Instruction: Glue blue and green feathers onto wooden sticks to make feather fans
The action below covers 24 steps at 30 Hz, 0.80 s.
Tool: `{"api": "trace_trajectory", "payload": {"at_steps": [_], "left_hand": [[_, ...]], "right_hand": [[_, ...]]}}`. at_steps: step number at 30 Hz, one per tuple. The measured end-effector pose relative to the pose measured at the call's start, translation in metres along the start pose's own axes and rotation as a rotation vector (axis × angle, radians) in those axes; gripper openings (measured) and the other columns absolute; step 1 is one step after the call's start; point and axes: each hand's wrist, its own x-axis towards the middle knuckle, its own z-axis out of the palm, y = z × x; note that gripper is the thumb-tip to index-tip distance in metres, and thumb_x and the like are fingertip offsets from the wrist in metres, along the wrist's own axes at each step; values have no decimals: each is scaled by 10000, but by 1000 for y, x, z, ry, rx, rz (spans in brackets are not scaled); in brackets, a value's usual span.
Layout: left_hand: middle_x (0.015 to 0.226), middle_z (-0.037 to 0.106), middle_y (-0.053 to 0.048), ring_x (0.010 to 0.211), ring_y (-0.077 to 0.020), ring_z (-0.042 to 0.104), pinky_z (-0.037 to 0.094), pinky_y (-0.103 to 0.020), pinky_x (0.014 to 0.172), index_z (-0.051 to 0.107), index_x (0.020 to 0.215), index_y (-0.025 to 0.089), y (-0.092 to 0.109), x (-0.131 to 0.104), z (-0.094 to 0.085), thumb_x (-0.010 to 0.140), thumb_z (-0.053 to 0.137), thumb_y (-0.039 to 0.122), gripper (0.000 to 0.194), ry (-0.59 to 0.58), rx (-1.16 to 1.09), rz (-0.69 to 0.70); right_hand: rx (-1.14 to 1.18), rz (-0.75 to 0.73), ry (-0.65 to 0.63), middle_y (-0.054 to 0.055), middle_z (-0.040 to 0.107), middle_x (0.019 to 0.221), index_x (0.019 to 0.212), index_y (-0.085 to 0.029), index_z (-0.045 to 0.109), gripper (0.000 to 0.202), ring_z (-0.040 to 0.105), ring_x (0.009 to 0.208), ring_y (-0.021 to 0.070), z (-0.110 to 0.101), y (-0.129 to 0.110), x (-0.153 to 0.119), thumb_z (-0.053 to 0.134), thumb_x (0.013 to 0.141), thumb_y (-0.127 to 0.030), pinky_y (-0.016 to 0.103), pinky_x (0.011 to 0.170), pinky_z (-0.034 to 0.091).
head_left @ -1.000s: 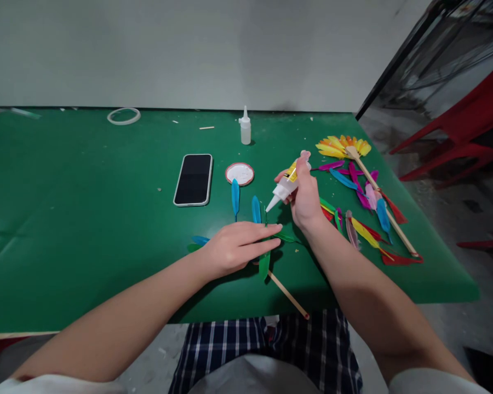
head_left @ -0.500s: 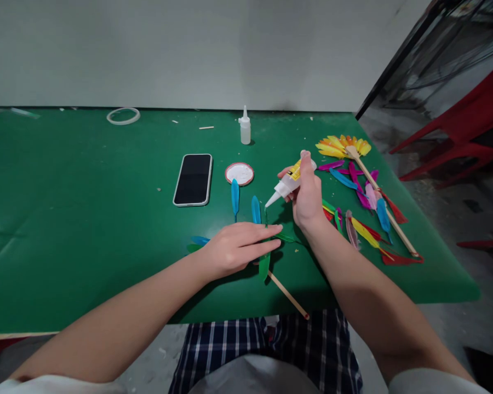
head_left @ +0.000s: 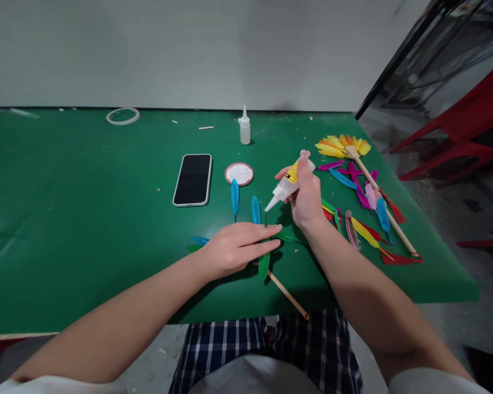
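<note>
My right hand (head_left: 307,200) grips a glue bottle (head_left: 285,187) with a yellow label, tilted so its white nozzle points down to the left. The nozzle tip is at the upper quill end of a green feather (head_left: 264,266). My left hand (head_left: 240,247) holds that feather under its extended fingers; the thumb is hidden. Below this hand a wooden stick (head_left: 290,296) sticks out toward the table's front edge. Beyond the hand lie two blue feathers (head_left: 235,196), and another green feather (head_left: 285,237) lies to its right. Further blue and green tips show at its left.
A phone (head_left: 193,180), a round white disc (head_left: 239,173) with a red rim and a small upright bottle (head_left: 245,131) are on the green table (head_left: 86,219). At right lie a yellow feather fan (head_left: 343,146) on a stick and several loose coloured feathers (head_left: 365,232). A translucent ring (head_left: 123,116) lies near the wall.
The glue bottle has shifted very slightly down and left, its nozzle tip lower at the quill. My left hand and the feather have hardly moved.
</note>
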Motion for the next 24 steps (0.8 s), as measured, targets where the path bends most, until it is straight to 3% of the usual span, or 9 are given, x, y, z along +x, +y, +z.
{"api": "trace_trajectory", "payload": {"at_steps": [11,17,24], "left_hand": [[1165,577,-140,1074,-194,548,496,-347,850,557,1102,139,0,0,-1,847,387,95,309,3,-1,12],[1171,574,-138,1071,-197,547,492,-345,856,561,1100,131,0,0,-1,843,387,84,314,-2,-7,14],[1176,571,-135,1064,-191,550,488,-341,856,555,1107,140,1,1,-2,844,380,84,321,-19,-6,4]], "right_hand": [[85,-37,-12,-38,423,430,623,-193,588,566,361,344,60,1,0,0,346,733,-692,214,337,255],[42,-26,-45,-32,455,449,643,-195,592,542,407,365,72,0,0,-1,369,733,-681,218,346,288],[3,-35,-69,-43,419,437,616,-189,554,542,366,349,56,0,0,-1,355,741,-678,201,342,267]]}}
